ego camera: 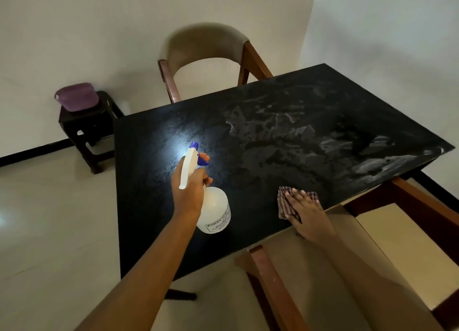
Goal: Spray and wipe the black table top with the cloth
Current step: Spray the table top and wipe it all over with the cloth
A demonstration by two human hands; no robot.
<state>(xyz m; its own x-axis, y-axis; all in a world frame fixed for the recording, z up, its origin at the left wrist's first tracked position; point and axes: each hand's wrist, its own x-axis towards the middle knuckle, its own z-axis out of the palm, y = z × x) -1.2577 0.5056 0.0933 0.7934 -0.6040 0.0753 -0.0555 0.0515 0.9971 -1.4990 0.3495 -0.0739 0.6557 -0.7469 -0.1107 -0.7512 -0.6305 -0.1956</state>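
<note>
spray bottle (213,206) is gripped by left hand (190,181); cloth (289,203) is pressed flat under open right hand (304,212). far half of table top (154,206) is wetted, near half unwiped.

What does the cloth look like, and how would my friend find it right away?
Start at the black table top that fills the middle of the view, then go to its near edge on the right. There the right hand lies flat on the cloth. It is small, crumpled and red-and-white checked, unlike the smooth white spray bottle with a purple nozzle, which the left hand holds.
</note>
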